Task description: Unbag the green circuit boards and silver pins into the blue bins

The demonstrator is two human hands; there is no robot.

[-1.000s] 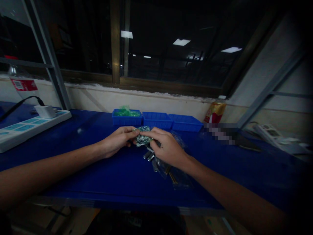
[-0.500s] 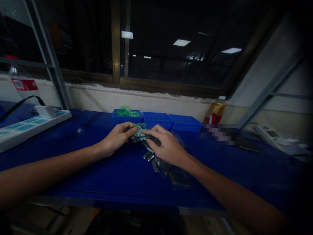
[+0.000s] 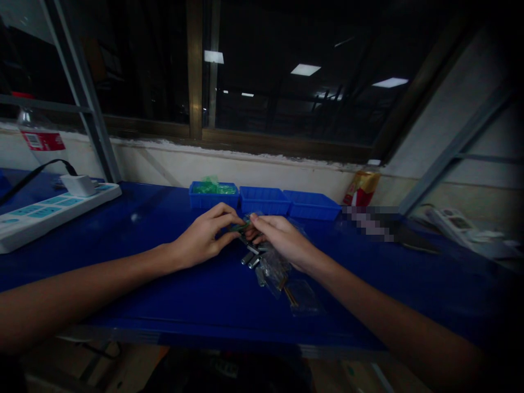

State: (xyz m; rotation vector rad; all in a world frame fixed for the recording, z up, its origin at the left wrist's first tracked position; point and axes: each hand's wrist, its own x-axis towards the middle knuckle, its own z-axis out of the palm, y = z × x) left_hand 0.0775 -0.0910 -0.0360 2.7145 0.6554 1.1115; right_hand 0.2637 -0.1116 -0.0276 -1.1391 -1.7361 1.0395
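Note:
Between my two hands is a small crinkled plastic bag [image 3: 244, 226] with a greenish tint, mostly covered by fingers. My left hand [image 3: 213, 232] pinches its left side between thumb and fingertips. My right hand [image 3: 282, 237] grips the other side, thumb on top and fingers curled under. What the bag contains cannot be made out. Just below the right hand lie several short grey metal cylinders [image 3: 250, 259] on the blue table [image 3: 176, 295]. Beside them are clear plastic bags [image 3: 275, 270], and one holds thin brass-coloured rods [image 3: 291, 296].
Three blue bins stand along the wall: a left bin [image 3: 196, 201] with green plastic bags, a middle bin [image 3: 264, 204] and a right bin [image 3: 313, 208]. A white power strip [image 3: 61, 210] lies left, a bottle [image 3: 39, 136] behind it. At right are a red-and-gold packet [image 3: 361, 188] and a dark flat object [image 3: 420, 240].
The bag has turned and is more hidden by my fingers. My right thumb has moved up onto it, and my left hand has shifted slightly right. Cylinders and bins stay put.

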